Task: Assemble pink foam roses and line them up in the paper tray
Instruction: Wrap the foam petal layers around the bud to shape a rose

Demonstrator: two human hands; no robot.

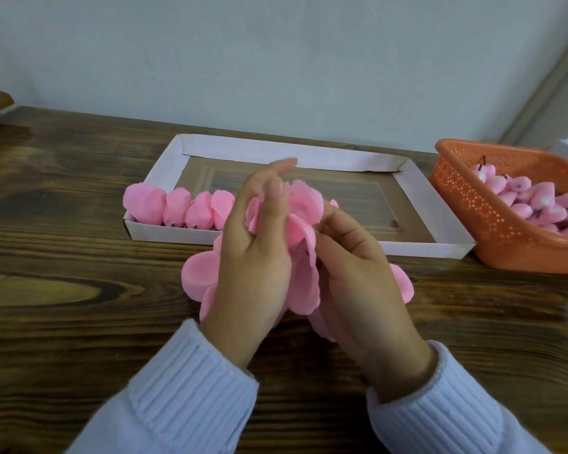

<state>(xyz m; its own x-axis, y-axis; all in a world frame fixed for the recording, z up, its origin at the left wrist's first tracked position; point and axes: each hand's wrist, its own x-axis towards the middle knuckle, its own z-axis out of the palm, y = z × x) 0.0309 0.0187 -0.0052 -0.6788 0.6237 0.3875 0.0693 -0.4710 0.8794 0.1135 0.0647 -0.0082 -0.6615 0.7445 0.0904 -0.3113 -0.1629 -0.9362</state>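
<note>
Wood table (79, 257); paper tray (276, 149): roses (177, 209); basket (473, 208): buds (545, 204); left hand (253, 257), right hand (358, 267) grip petals (304, 283).

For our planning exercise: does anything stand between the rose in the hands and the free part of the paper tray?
Nothing visible does. The rose is held just before the paper tray; finished roses fill only its left end, and the orange basket sits beside it.

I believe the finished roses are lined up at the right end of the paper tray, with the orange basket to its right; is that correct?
Not quite: the head view shows the finished roses at the left end of the paper tray, not the right. The orange basket is indeed to its right.
</note>
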